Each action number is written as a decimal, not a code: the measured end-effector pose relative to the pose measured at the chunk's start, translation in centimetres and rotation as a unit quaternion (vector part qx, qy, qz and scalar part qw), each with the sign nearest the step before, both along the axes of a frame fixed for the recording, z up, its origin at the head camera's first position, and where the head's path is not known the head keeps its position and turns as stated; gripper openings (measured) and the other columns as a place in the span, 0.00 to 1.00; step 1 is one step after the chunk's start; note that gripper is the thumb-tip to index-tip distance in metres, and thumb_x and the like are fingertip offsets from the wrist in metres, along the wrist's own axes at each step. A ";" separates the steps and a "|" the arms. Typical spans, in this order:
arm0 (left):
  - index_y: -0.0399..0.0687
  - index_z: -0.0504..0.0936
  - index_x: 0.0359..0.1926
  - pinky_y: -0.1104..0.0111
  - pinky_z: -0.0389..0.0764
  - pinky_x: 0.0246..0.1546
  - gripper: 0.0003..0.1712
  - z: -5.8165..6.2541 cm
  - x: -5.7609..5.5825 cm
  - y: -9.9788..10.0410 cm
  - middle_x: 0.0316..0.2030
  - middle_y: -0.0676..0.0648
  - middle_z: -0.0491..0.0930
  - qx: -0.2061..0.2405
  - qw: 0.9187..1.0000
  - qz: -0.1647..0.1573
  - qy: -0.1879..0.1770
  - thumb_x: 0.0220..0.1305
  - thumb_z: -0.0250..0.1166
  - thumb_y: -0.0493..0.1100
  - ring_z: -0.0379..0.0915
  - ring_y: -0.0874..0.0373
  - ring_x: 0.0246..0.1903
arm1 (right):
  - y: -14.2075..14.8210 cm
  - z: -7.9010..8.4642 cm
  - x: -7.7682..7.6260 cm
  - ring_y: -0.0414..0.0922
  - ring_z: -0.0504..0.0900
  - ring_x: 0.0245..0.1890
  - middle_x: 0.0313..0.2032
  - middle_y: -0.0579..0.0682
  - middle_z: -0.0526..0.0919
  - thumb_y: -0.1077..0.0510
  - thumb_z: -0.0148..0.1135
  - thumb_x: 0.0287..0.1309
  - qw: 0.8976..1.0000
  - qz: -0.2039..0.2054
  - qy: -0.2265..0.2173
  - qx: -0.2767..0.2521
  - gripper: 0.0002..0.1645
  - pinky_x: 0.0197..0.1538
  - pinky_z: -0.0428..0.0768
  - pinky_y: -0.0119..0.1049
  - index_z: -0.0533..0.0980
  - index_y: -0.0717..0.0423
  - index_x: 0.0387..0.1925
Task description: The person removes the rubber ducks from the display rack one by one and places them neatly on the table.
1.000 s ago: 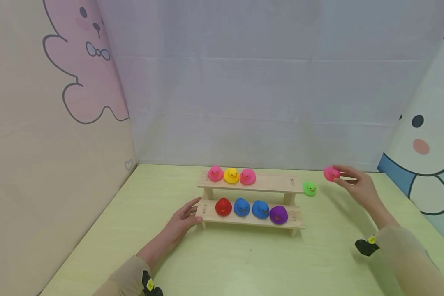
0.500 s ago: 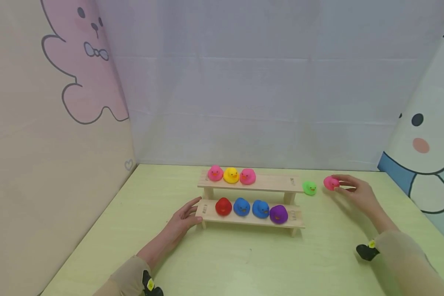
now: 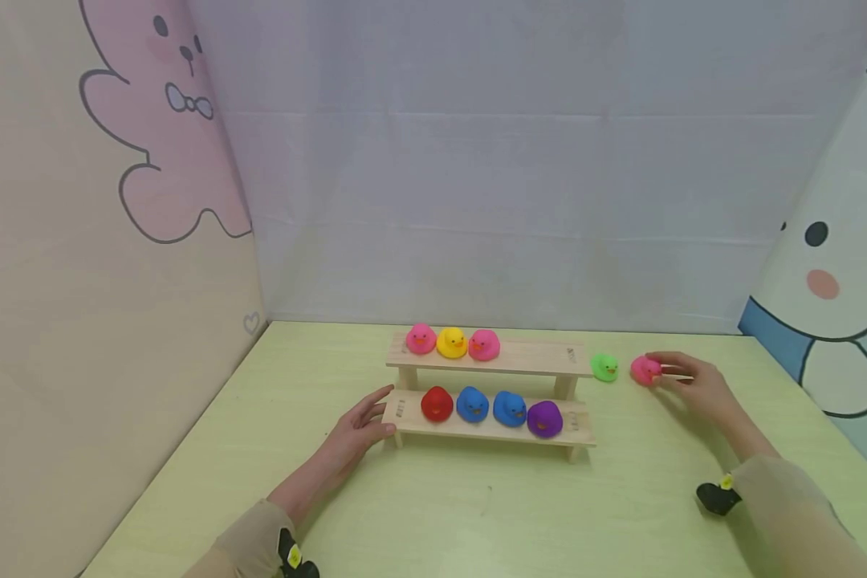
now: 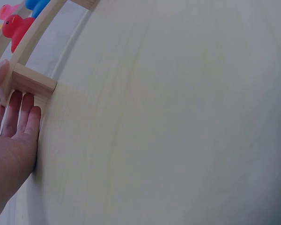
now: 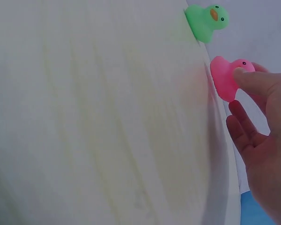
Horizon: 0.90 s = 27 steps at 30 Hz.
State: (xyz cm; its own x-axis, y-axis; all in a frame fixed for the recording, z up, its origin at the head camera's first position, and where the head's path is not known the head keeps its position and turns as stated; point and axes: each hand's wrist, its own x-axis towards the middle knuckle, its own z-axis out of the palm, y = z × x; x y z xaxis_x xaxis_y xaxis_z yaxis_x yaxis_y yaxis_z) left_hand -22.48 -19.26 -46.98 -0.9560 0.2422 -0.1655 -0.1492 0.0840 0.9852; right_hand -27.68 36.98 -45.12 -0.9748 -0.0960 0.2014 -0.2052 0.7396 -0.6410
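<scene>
My right hand (image 3: 701, 385) pinches a pink rubber duck (image 3: 646, 370) between thumb and fingers, low at the tabletop on the right. In the right wrist view the thumb lies on that duck's side (image 5: 221, 77). Just left of it sits a green rubber duck (image 3: 604, 368). My left hand (image 3: 354, 429) holds the left end of a two-step wooden stand (image 3: 415, 429), thumb at the front corner and fingers at the end. On the lower step stand a red duck (image 3: 437, 404), two blue ducks (image 3: 472, 404) and a purple duck (image 3: 545, 419).
The upper step (image 3: 535, 357) bears two pink ducks (image 3: 484, 345) with a yellow duck (image 3: 452, 343) between them, all toward its left. A pale table (image 3: 433, 514) lies under everything. Fabric walls (image 3: 433, 201) enclose its back and sides.
My right hand has lowered the pink duck from above the table to the tabletop beside the green duck. The left hand and the stand have stayed in place.
</scene>
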 end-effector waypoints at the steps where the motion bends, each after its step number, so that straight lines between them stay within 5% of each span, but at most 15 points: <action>1: 0.59 0.58 0.75 0.57 0.65 0.68 0.41 0.0 0.0 0.0 0.68 0.39 0.68 0.000 1.000 0.000 0.001 0.65 0.65 0.42 0.72 0.54 0.61 | 0.0 0.0 0.0 0.53 0.82 0.53 0.62 0.62 0.75 0.49 0.59 0.68 1.000 0.002 -0.010 0.000 0.29 0.55 0.79 0.54 0.71 0.58 0.65; 3: 0.59 0.59 0.75 0.56 0.65 0.68 0.41 0.0 0.0 0.0 0.68 0.39 0.68 0.000 1.000 0.000 0.001 0.65 0.65 0.42 0.72 0.54 0.62 | -0.1 0.0 0.0 0.68 0.74 0.58 0.65 0.69 0.71 0.50 0.57 0.69 1.000 0.008 -0.027 -0.006 0.29 0.57 0.73 0.66 0.69 0.60 0.66; 6: 0.59 0.59 0.75 0.54 0.64 0.69 0.41 0.1 0.1 0.1 0.68 0.39 0.68 0.003 1.000 0.003 0.001 0.65 0.65 0.42 0.70 0.52 0.64 | -0.1 0.0 0.0 0.72 0.71 0.61 0.66 0.70 0.68 0.51 0.56 0.70 0.999 0.011 -0.042 -0.009 0.30 0.58 0.69 0.70 0.67 0.60 0.67; 27: 0.60 0.61 0.74 0.50 0.62 0.71 0.40 0.2 0.2 0.2 0.67 0.40 0.69 0.003 1.000 0.016 -0.002 0.64 0.66 0.41 0.69 0.50 0.65 | 0.0 -0.3 -0.1 0.68 0.71 0.59 0.65 0.69 0.70 0.49 0.55 0.70 1.000 0.011 -0.026 -0.003 0.29 0.54 0.71 0.69 0.68 0.59 0.67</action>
State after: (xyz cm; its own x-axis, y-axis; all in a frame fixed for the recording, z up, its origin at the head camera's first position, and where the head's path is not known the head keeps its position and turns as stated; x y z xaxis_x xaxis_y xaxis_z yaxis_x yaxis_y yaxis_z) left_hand -22.24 -19.05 -46.79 -0.9625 0.2132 -0.1675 -0.1551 0.0735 0.9852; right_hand -27.83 37.01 -45.44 -0.9818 -0.1159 0.1504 -0.1868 0.7322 -0.6550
